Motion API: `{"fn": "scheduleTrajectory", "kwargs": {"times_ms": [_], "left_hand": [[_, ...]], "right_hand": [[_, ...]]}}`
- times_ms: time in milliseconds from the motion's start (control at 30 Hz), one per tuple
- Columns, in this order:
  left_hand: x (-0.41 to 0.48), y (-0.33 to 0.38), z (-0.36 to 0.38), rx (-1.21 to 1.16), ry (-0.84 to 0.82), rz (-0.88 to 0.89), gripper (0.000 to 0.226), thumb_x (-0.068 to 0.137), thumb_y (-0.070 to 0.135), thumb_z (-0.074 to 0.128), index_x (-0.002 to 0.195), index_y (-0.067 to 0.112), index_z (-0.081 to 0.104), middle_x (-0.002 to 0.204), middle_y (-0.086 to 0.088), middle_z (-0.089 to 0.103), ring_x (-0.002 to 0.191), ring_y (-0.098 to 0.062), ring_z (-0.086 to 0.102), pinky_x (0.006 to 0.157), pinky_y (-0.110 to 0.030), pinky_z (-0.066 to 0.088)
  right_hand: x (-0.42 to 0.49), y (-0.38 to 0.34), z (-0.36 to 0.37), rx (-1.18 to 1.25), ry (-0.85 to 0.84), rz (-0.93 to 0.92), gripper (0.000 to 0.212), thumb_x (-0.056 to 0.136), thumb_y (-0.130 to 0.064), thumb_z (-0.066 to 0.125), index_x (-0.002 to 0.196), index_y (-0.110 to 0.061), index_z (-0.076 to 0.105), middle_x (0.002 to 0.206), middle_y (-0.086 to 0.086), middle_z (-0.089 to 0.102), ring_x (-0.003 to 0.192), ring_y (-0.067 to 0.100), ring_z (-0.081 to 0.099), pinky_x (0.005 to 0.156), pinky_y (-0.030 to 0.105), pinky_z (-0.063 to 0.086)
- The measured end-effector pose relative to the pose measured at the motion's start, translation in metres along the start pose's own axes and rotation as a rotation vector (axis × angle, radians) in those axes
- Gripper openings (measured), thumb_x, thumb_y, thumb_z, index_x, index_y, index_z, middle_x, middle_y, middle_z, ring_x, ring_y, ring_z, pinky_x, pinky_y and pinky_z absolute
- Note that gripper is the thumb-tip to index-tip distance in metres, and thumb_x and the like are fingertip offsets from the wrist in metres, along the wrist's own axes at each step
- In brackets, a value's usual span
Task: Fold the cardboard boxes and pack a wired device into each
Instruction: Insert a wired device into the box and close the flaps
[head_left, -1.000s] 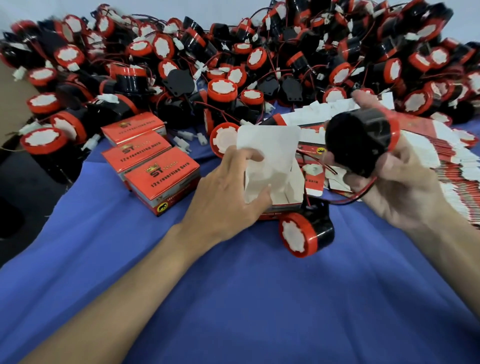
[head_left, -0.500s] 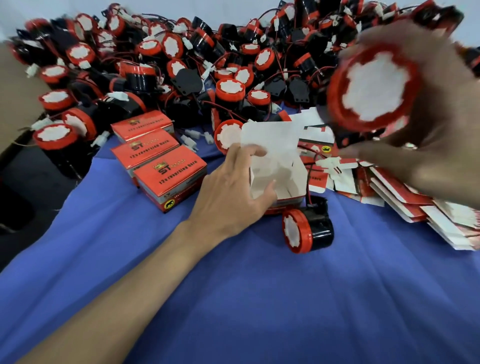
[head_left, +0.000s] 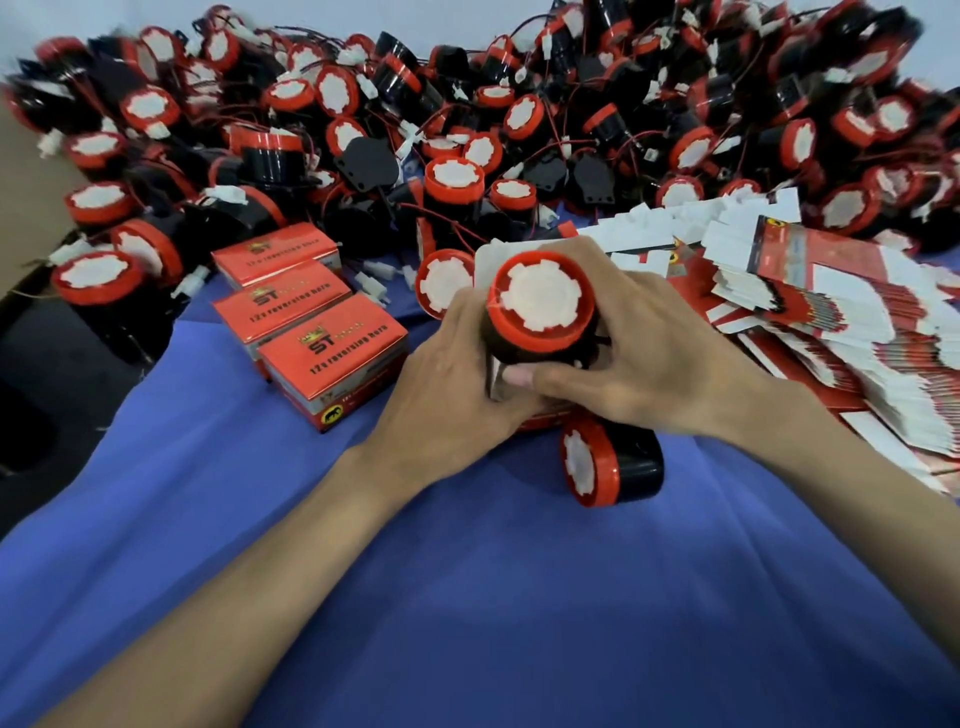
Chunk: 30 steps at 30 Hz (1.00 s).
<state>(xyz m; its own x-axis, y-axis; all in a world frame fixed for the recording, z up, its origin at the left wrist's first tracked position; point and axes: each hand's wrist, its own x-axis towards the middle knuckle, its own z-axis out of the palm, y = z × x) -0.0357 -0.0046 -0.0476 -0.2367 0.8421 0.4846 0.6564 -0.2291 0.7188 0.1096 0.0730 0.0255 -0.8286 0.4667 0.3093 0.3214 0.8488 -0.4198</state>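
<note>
Blue cloth (head_left: 467, 597) spreads across the foreground — pale wall (head_left: 104, 21) behind

We are looking at the two arms of one person, and both are showing bare. The left forearm (head_left: 234, 587) and the left hand (head_left: 452, 384) are showing uncovered along their whole visible length, and so are the right forearm (head_left: 857, 488) and the right hand (head_left: 660, 374). The right thumb nail (head_left: 519, 375) is showing short and trimmed.
</note>
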Motion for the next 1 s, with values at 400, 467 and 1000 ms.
{"fn": "scheduleTrajectory", "kwargs": {"times_ms": [400, 467, 1000], "left_hand": [[0.002, -0.002, 0.0, 0.057, -0.002, 0.01, 0.068, 0.073, 0.062, 0.065, 0.127, 0.033, 0.035, 0.115, 0.018, 0.048, 0.104, 0.0, 0.051, 0.086, -0.032, 0.051], [0.002, -0.003, 0.0, 0.048, -0.008, 0.021, 0.07, 0.074, 0.062, 0.065, 0.13, 0.033, 0.034, 0.117, 0.018, 0.047, 0.106, 0.002, 0.051, 0.087, -0.028, 0.051], [0.0, 0.0, -0.006, 0.039, -0.022, 0.026, 0.039, 0.087, 0.042, 0.05, 0.116, 0.017, 0.048, 0.11, 0.007, 0.056, 0.093, -0.014, 0.056, 0.082, -0.044, 0.046]], "right_hand": [[0.0, 0.008, -0.019, -0.212, -0.143, 0.011, 0.076, 0.075, -0.065, 0.049, 0.144, -0.038, 0.033, 0.12, -0.012, 0.057, 0.108, 0.016, 0.056, 0.08, 0.034, 0.048], [-0.002, 0.009, -0.019, -0.283, -0.152, -0.026, 0.073, 0.078, -0.062, 0.044, 0.147, -0.036, 0.033, 0.125, -0.009, 0.051, 0.114, 0.015, 0.049, 0.076, 0.036, 0.049], [-0.002, 0.002, -0.015, -0.575, -0.294, -0.004, 0.052, 0.092, -0.051, 0.039, 0.143, -0.042, 0.036, 0.118, -0.01, 0.043, 0.116, 0.009, 0.04, 0.069, 0.029, 0.038]]}}
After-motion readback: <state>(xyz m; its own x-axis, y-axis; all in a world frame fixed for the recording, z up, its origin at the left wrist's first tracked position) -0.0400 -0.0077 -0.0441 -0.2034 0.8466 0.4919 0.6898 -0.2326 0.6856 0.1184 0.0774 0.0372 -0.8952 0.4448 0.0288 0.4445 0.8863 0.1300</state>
